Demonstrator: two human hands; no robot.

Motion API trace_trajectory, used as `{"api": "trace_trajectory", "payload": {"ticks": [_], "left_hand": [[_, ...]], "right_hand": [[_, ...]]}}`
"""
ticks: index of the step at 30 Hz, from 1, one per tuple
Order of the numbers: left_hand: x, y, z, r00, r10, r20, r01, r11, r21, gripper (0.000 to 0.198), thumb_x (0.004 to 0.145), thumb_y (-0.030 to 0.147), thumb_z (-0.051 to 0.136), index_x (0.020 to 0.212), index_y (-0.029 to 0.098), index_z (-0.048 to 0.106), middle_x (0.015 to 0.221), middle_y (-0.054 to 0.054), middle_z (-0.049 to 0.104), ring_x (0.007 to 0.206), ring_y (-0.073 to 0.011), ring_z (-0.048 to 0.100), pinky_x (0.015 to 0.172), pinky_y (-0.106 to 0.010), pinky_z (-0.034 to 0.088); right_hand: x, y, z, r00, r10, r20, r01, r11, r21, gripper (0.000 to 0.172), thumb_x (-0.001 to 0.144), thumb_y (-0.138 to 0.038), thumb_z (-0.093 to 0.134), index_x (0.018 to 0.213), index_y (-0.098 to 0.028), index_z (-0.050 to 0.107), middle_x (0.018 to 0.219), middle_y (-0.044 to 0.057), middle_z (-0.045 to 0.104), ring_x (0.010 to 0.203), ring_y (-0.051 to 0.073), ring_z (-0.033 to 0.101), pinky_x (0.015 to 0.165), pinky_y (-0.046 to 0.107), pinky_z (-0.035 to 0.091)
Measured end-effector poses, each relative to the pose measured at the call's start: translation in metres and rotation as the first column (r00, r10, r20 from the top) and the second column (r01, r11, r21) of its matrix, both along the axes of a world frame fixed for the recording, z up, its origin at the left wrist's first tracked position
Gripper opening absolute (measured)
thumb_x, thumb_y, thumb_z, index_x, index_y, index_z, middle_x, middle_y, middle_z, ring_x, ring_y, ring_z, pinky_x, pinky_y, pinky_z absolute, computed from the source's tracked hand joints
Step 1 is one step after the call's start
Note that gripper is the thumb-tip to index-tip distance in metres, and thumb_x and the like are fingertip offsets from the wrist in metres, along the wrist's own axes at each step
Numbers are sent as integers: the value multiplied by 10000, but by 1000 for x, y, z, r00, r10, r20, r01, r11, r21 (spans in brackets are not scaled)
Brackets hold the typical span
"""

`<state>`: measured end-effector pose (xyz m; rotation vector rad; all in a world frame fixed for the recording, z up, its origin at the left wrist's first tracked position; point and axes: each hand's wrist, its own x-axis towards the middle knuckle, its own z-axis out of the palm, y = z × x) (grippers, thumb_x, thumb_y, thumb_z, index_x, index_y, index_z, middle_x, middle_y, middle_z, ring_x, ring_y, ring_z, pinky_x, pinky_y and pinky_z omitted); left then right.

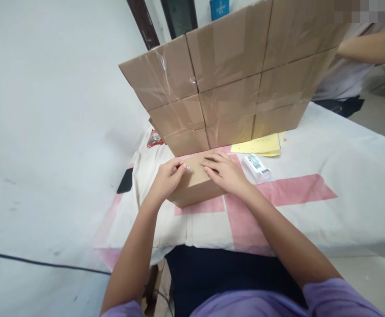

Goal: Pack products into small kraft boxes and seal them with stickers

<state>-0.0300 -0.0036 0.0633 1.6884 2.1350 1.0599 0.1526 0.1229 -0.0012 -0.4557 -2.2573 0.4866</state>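
A small brown cardboard box (pixel 197 193) lies on the cloth-covered table in front of me. My left hand (pixel 170 176) is at the box's left end, thumb and forefinger pinched together. A shiny clear bit that looks like tape (pixel 188 168) shows at the thumb tip. My right hand (pixel 224 171) rests over the right part of the box top, its fingers stretched out and lying across the cardboard. Part of the box is hidden beneath both hands.
Behind the box rises a stack of taped cardboard boxes (pixel 230 92). A white tape dispenser (pixel 256 169) and yellow sheets (pixel 258 145) lie to the right. A black phone (pixel 125 180) and a red packet (pixel 154 138) are at left. Another person's arm (pixel 373 45) shows at far right.
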Motion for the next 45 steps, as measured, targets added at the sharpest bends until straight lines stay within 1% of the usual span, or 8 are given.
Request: {"api": "trace_trajectory", "payload": {"ticks": [6, 16, 20, 23, 28, 33, 40, 45], "left_hand": [[-8, 8, 0, 996, -59, -65, 49, 989, -139, 208, 913, 421, 600, 822, 243, 659, 902, 9, 734, 853, -192, 645, 811, -330, 467], [2, 13, 2, 958, 68, -278, -141, 957, -253, 186, 862, 424, 631, 794, 254, 662, 876, -21, 734, 871, -258, 655, 816, -405, 426], [2, 15, 7, 920, 147, -365, -268, 912, -310, 297, 838, 513, 671, 969, 256, 600, 887, -37, 707, 897, -291, 662, 853, -425, 431], [-7, 18, 4, 900, 232, -368, -359, 874, -327, 552, 724, 664, 743, 1031, 259, 529, 962, -49, 685, 993, -326, 647, 927, -455, 429], [-23, 25, -9, 899, 283, -333, -391, 862, -324, 546, 731, 745, 665, 965, 269, 532, 1217, -101, 593, 1279, -376, 485, 1033, -497, 389], [-31, 32, -10, 946, 225, -233, -303, 870, -390, 557, 687, 744, 702, 905, 266, 517, 1098, -87, 618, 1142, -355, 550, 918, -450, 441], [-52, 43, -24, 949, 274, -155, -298, 940, -165, 339, 844, 484, 625, 666, 235, 479, 842, -51, 649, 884, -268, 609, 843, -406, 427], [-141, 74, -47, 872, 489, 9, -488, 869, 74, 155, 891, 351, 569, 779, 246, 547, 906, -33, 709, 897, -225, 650, 835, -361, 449]], "right_hand": [[1, -4, 1, 1000, -13, -27, 12, 1000, -26, 293, 1023, -262, 532, 1173, -238, 783, 1318, 81, 701, 1287, 289, 566, 1116, 513, 458], [1, -2, 1, 1000, 3, -2, -3, 999, -37, 322, 1027, -257, 509, 1135, -218, 810, 1326, 98, 706, 1318, 309, 548, 1129, 531, 463], [1, -2, 1, 1000, 6, -3, -7, 999, -51, 315, 1023, -264, 520, 1151, -215, 804, 1346, 93, 697, 1332, 310, 542, 1136, 526, 456], [1, -2, 0, 1000, 12, -7, -13, 998, -56, 322, 1025, -271, 514, 1165, -211, 798, 1358, 95, 690, 1342, 311, 534, 1139, 536, 449], [1, -1, -2, 1000, 10, -6, -10, 997, -80, 324, 1003, -237, 513, 1148, -219, 802, 1343, 98, 693, 1324, 315, 541, 1128, 565, 455], [2, 1, -3, 1000, 4, -12, -5, 995, -98, 312, 982, -239, 535, 1129, -228, 809, 1326, 90, 707, 1317, 324, 548, 1128, 577, 458], [2, 0, -3, 999, -40, -36, 37, 996, -84, 294, 988, -277, 554, 1127, -238, 810, 1313, 88, 727, 1358, 332, 552, 1135, 595, 465], [3, 2, -3, 999, -52, -15, 50, 997, -63, 277, 980, -282, 597, 1182, -292, 787, 1336, 70, 720, 1363, 328, 560, 1142, 629, 443]]}}
